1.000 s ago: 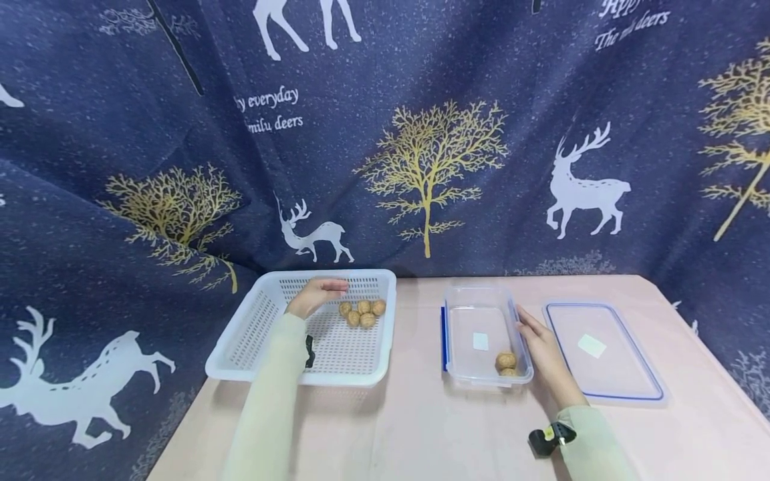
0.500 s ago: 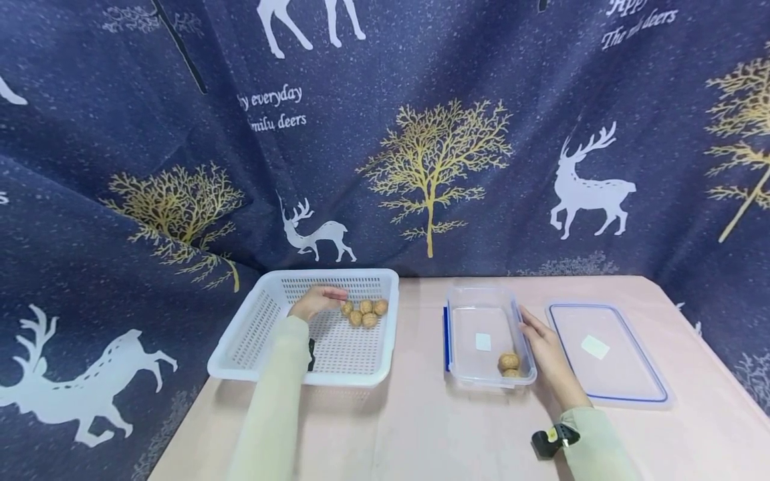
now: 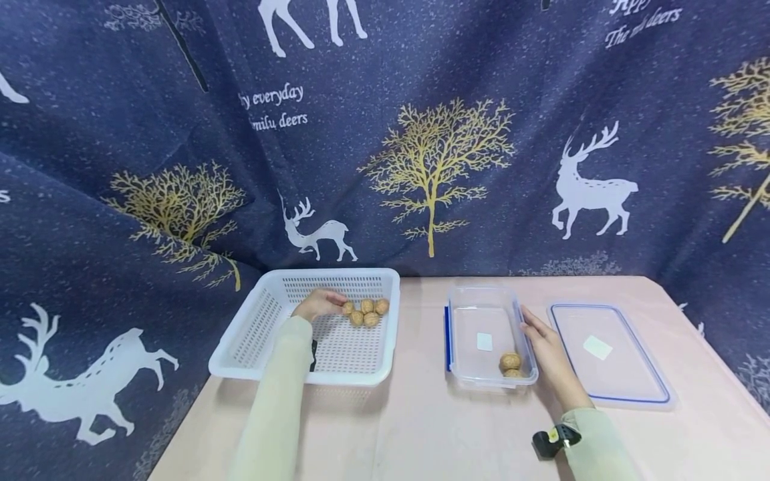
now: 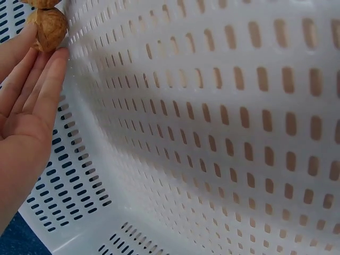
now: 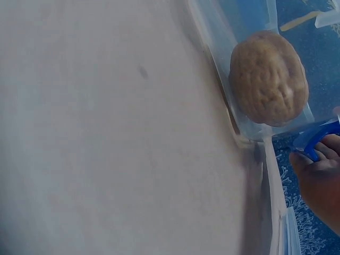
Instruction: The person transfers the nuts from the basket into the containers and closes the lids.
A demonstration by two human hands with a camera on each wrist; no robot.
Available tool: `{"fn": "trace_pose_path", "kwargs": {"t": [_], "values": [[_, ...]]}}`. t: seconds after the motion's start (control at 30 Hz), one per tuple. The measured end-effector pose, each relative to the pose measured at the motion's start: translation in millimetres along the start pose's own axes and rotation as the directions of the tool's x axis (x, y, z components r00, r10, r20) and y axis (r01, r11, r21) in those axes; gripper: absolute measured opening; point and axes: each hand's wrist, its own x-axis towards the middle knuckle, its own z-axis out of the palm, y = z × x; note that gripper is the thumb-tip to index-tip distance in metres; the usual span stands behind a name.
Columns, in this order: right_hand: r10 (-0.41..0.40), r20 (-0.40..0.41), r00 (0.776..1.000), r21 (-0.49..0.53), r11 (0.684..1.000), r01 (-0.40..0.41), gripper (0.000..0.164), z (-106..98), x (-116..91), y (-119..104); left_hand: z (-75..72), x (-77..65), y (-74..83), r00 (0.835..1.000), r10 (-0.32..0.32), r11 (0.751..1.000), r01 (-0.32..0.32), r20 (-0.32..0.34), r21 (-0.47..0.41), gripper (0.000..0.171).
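Note:
In the head view, my left hand (image 3: pixel 321 304) reaches into a white slotted plastic basket (image 3: pixel 240 354). Its thumb and fingertips pinch a walnut (image 4: pixel 50 29) at the left of a small cluster of walnuts (image 3: pixel 367 306). A clear plastic food container (image 3: pixel 475 317) with a blue side latch (image 3: pixel 448 339) stands right of the basket. Two walnuts (image 3: pixel 510 361) lie in its near right corner. Along the container's right side, my right hand (image 3: pixel 550 354) grips the edge by a blue flap (image 5: pixel 313 139), as the right wrist view shows. Part of that grip is hidden.
A clear lid with a blue seal (image 3: pixel 613 374) lies flat on the pink-covered table (image 3: pixel 415 427), right of my right hand. Dark blue cloth (image 3: pixel 373 160) with deer and trees hangs behind the table. The basket's walls rise around my left hand.
My left hand has lowered in the basket and its fingertips have come to the leftmost walnut. My right hand stays at the container's side. The head view has shifted slightly.

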Motion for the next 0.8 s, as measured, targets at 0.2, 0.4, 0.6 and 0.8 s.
{"fn": "trace_pose_path", "kwargs": {"t": [0.2, 0.4, 0.6, 0.8], "values": [[-0.003, -0.004, 1.0, 0.011, 1.0, 0.003, 0.054, 0.4, -0.9, -1.2, 0.5, 0.0, 0.8, 1.0, 0.003, 1.0, -0.003, 0.011, -0.022, 0.038], [-0.017, -0.008, 1.0, 0.021, 1.0, 0.017, 0.054, 0.2, -0.6, -0.2, 1.6, 0.3, 0.8, 1.0, -0.013, 1.0, 0.013, -0.009, -0.019, 0.037], [-0.023, -0.008, 1.0, 0.012, 1.0, 0.023, 0.053, 0.2, 0.0, 1.4, 4.1, 2.7, -0.7, 0.998, -0.028, 0.998, 0.031, -0.051, 0.05, 0.034], [-0.023, -0.006, 1.0, 0.011, 1.0, 0.023, 0.053, 0.0, 0.3, 2.6, 6.1, 1.2, 0.8, 0.997, -0.042, 0.997, 0.046, -0.072, 0.065, 0.033]]}}
